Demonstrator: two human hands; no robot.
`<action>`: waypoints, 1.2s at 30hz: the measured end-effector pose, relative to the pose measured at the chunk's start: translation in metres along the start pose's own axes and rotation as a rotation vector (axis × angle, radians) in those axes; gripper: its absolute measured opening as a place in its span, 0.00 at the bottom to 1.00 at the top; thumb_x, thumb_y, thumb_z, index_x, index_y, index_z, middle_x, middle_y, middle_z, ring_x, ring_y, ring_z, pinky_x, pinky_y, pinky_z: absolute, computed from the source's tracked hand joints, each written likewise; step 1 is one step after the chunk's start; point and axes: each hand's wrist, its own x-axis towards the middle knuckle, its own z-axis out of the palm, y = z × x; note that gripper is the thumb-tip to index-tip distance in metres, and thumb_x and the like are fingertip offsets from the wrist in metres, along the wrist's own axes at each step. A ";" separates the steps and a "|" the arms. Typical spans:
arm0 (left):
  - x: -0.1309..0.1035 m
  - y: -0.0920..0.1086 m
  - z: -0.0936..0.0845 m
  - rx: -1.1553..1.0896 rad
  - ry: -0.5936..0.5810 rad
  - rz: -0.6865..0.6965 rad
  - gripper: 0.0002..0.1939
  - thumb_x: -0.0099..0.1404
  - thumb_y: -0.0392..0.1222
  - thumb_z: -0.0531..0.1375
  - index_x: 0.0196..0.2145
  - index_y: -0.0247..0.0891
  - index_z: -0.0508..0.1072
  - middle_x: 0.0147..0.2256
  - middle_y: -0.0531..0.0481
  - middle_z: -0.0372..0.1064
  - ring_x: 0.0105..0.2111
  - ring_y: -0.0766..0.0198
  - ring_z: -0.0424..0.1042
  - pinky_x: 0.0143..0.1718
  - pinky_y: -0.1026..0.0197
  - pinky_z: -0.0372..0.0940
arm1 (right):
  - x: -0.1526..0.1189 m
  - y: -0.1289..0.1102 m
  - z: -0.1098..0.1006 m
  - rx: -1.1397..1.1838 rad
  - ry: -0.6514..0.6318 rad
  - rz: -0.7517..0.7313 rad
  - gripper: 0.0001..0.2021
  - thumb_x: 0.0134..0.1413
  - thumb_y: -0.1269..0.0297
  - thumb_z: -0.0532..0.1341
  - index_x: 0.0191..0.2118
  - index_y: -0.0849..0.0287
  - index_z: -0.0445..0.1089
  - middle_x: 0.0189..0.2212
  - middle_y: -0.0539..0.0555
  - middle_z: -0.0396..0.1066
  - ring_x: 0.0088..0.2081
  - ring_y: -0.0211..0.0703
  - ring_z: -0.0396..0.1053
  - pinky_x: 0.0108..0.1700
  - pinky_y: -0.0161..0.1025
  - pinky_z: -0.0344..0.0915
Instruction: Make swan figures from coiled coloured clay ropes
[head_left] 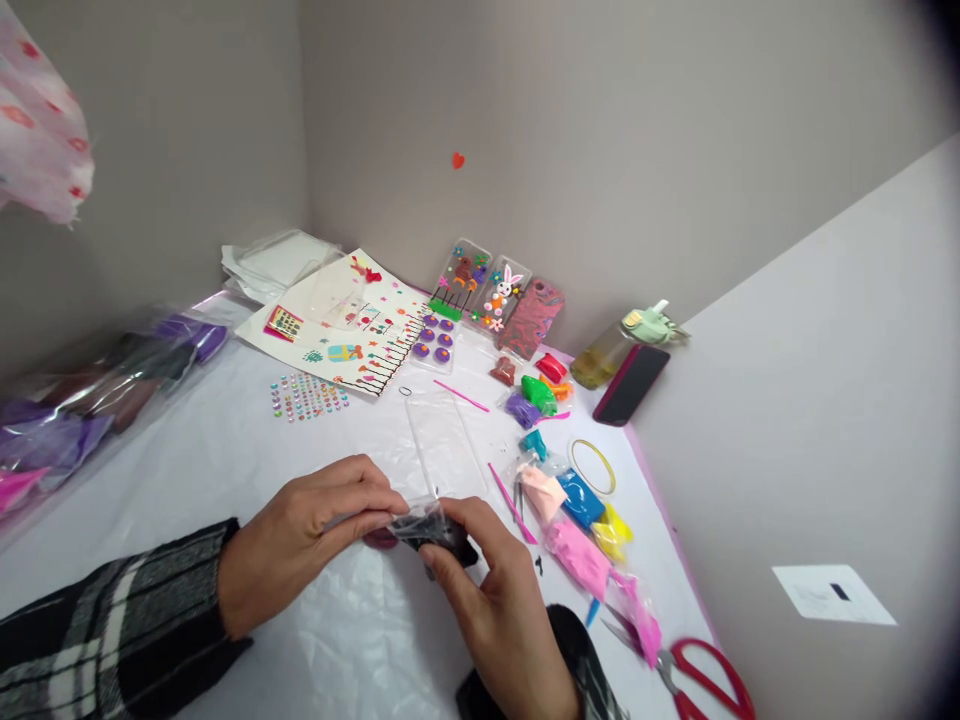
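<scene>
White plastic sheeting (247,450) covers the table, grey walls on two sides meeting at a corner, w/ a small red heart sticker (457,160) on the back wall.

Grip first: both hands meet near the front-centre of the table on a small clear packet of black clay (431,530). Left hand (300,545) pinches the packet's left end, thumb + fingertips closed on the film. Right hand (499,600) comes up from below, thumb and forefinger closed on the right end, where the dark lump sits. So the packet's long axis runs roughly left-right, tilted a bit down toward the right hand; the clay mass lies on the right-hand side, the loose film on the left-hand side. Both hands are touching it and neither is free.

Just beyond the grip lies a clear phone case (442,440), flat, long axis running away from the person. A pink stick tool (510,500) lies just right of it.

Further right: a row of clay packets in pink (577,555), blue (577,495), yellow (611,530) and green (540,395), plus a tape ring (592,465). Red-handled scissors (705,675) sit at the near-right edge.

Farther back: a gem sticker sheet (307,395), a printed card sheet (345,330), decorated phone cases (499,295) leaning on the wall, a bottle (622,345) and a dark phone (631,385).

Left edge: plastic bags w/ purple stuff (82,400), blurred.
</scene>
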 end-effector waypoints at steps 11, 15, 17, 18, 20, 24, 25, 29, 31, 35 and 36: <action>0.001 -0.002 0.002 -0.009 0.031 0.031 0.08 0.68 0.38 0.62 0.37 0.45 0.83 0.34 0.52 0.76 0.35 0.65 0.76 0.37 0.68 0.67 | -0.001 -0.002 0.004 -0.073 0.017 -0.153 0.15 0.65 0.77 0.61 0.51 0.49 0.71 0.43 0.48 0.74 0.45 0.42 0.70 0.47 0.37 0.66; -0.002 -0.007 0.004 0.025 0.008 0.044 0.08 0.69 0.38 0.61 0.35 0.43 0.81 0.34 0.51 0.75 0.36 0.64 0.75 0.39 0.67 0.66 | -0.001 -0.002 0.004 -0.093 0.002 -0.144 0.15 0.65 0.77 0.61 0.50 0.50 0.71 0.42 0.49 0.74 0.45 0.43 0.70 0.46 0.37 0.66; -0.002 -0.006 0.005 0.027 0.001 0.016 0.08 0.69 0.39 0.60 0.35 0.43 0.80 0.35 0.52 0.75 0.36 0.64 0.75 0.40 0.66 0.66 | 0.000 -0.003 0.005 -0.096 0.004 -0.144 0.15 0.64 0.77 0.61 0.50 0.50 0.71 0.42 0.50 0.74 0.44 0.43 0.70 0.46 0.37 0.66; -0.002 -0.005 0.004 0.023 0.000 -0.001 0.08 0.69 0.40 0.60 0.36 0.43 0.80 0.35 0.52 0.75 0.37 0.64 0.75 0.40 0.66 0.66 | 0.000 -0.003 0.005 -0.093 0.012 -0.147 0.14 0.64 0.77 0.62 0.50 0.50 0.71 0.42 0.49 0.74 0.44 0.42 0.70 0.45 0.37 0.66; -0.001 -0.002 0.003 0.005 -0.001 -0.037 0.11 0.71 0.41 0.57 0.37 0.44 0.81 0.35 0.53 0.75 0.37 0.64 0.76 0.41 0.66 0.66 | 0.000 -0.003 0.005 -0.081 0.038 -0.153 0.14 0.65 0.77 0.62 0.49 0.49 0.71 0.41 0.49 0.74 0.43 0.42 0.70 0.45 0.36 0.67; 0.002 0.004 -0.001 -0.032 -0.003 -0.078 0.14 0.72 0.44 0.56 0.35 0.43 0.81 0.35 0.53 0.76 0.36 0.64 0.77 0.41 0.65 0.67 | 0.001 -0.005 0.005 -0.084 0.051 -0.180 0.15 0.65 0.77 0.62 0.50 0.48 0.71 0.42 0.48 0.74 0.44 0.41 0.71 0.45 0.36 0.67; 0.003 0.004 -0.002 -0.034 -0.009 -0.081 0.13 0.71 0.44 0.58 0.34 0.43 0.82 0.34 0.52 0.76 0.36 0.64 0.77 0.41 0.65 0.66 | 0.001 -0.006 0.005 -0.096 0.049 -0.189 0.15 0.65 0.77 0.62 0.50 0.48 0.71 0.42 0.49 0.74 0.44 0.41 0.71 0.46 0.36 0.68; 0.003 -0.001 -0.003 -0.021 -0.044 -0.091 0.09 0.68 0.42 0.61 0.34 0.43 0.82 0.34 0.52 0.77 0.36 0.62 0.76 0.40 0.64 0.66 | -0.001 -0.005 0.008 -0.167 0.059 -0.214 0.14 0.65 0.77 0.60 0.50 0.51 0.71 0.42 0.52 0.74 0.44 0.44 0.71 0.45 0.39 0.69; 0.001 -0.004 -0.002 0.012 -0.057 -0.081 0.08 0.68 0.41 0.61 0.35 0.43 0.81 0.35 0.51 0.77 0.37 0.61 0.76 0.41 0.64 0.66 | -0.001 -0.003 0.009 -0.206 0.063 -0.234 0.15 0.64 0.78 0.60 0.51 0.52 0.71 0.42 0.53 0.74 0.44 0.46 0.71 0.45 0.41 0.70; -0.002 -0.005 0.002 0.100 -0.042 -0.041 0.09 0.70 0.40 0.58 0.36 0.43 0.79 0.35 0.52 0.75 0.37 0.62 0.75 0.40 0.64 0.66 | 0.000 -0.002 0.010 -0.240 0.071 -0.254 0.15 0.64 0.78 0.60 0.51 0.52 0.71 0.42 0.54 0.74 0.44 0.46 0.72 0.45 0.41 0.71; -0.002 -0.004 0.003 0.112 -0.030 -0.033 0.09 0.70 0.40 0.57 0.36 0.43 0.78 0.34 0.53 0.74 0.36 0.62 0.74 0.39 0.64 0.66 | 0.000 -0.003 0.010 -0.237 0.073 -0.248 0.15 0.65 0.77 0.60 0.51 0.52 0.71 0.42 0.54 0.74 0.44 0.46 0.72 0.45 0.41 0.71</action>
